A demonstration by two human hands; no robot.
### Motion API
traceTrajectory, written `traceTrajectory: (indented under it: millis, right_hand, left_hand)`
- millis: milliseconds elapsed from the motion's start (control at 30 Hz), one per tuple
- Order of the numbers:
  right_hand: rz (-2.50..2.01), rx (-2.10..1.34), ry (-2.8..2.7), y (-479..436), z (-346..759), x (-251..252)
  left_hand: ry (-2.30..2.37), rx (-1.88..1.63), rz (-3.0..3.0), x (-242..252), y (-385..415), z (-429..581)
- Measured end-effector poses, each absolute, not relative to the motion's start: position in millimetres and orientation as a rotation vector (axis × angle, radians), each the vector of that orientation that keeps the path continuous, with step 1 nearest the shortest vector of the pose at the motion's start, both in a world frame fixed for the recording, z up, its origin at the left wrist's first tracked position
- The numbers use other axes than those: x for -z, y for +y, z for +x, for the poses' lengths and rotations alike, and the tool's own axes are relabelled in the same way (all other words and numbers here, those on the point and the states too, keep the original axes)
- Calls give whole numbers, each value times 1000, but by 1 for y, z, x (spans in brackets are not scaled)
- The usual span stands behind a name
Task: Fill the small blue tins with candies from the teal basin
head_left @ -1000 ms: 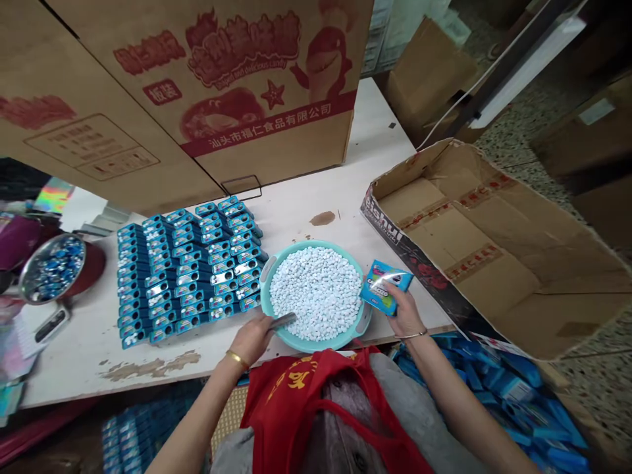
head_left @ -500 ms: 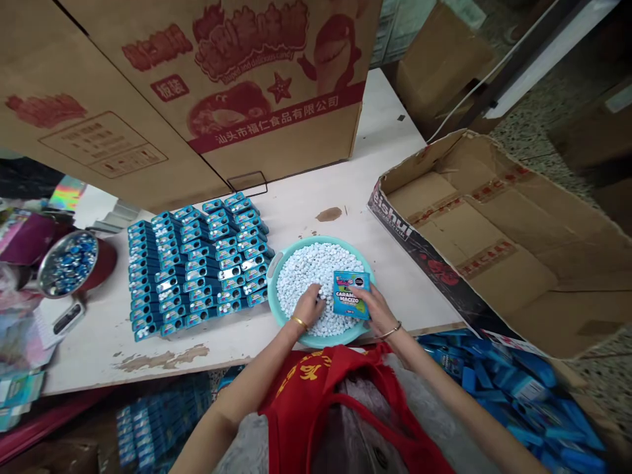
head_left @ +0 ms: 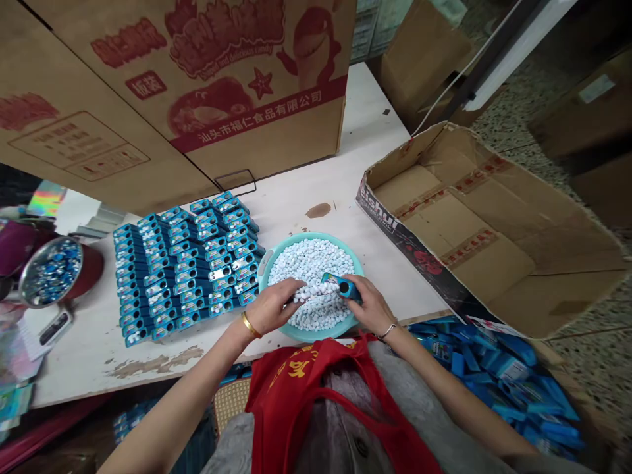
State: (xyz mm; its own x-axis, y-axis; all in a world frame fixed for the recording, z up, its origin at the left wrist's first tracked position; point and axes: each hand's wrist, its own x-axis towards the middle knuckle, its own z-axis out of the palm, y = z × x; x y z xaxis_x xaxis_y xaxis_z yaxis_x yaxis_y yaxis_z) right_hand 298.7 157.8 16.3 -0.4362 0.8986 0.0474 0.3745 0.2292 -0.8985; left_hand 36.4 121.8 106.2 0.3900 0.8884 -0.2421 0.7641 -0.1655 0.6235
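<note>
A round mint-green basin full of small white candies is in front of me. Over its right side, my right hand grips a small blue candy box, tipped so that the dark round hole in its narrow end shows. At the basin's left side my left hand has its fingers curled on a raised heap of candies, close to the box. Whether a scoop lies under that heap I cannot tell. Left of the basin, several rows of similar blue boxes stand upright, white candies showing in some of the holes.
A large printed carton stands along the table's back. To the right is an open shallow cardboard tray. Blue boxes lie heaped below the table edge. At far left stand a metal pot of wrapped sweets and a scale.
My right hand has turned the blue box from showing its broad printed face to showing its holed end. My left hand has come up from among the candies with a heap at its fingers.
</note>
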Motion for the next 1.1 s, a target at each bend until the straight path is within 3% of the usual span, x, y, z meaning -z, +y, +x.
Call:
traceTrajectory:
  millis: [233, 567, 667, 833, 967, 1100]
  right_hand:
    - [-1051, -1031, -2084, 153, 283, -13]
    - [-1046, -971, -2111, 154, 281, -7]
    - [-1092, -973, -2070, 155, 286, -7]
    - [-1190, -963, -1958, 159, 301, -11]
    - [-1289, -943, -1885, 159, 313, -13]
    - [-1391, -925, -1825, 155, 317, -12]
  left_hand:
    - [1502, 210, 2194, -147, 142, 64]
    - [1535, 95, 2194, -163, 139, 74]
    - [1639, 157, 2138, -140, 135, 44]
    - [1832, 194, 1877, -62, 125, 3]
    - [1783, 84, 1822, -1, 122, 31]
    - [1720, -61, 1775, 28, 126, 72]
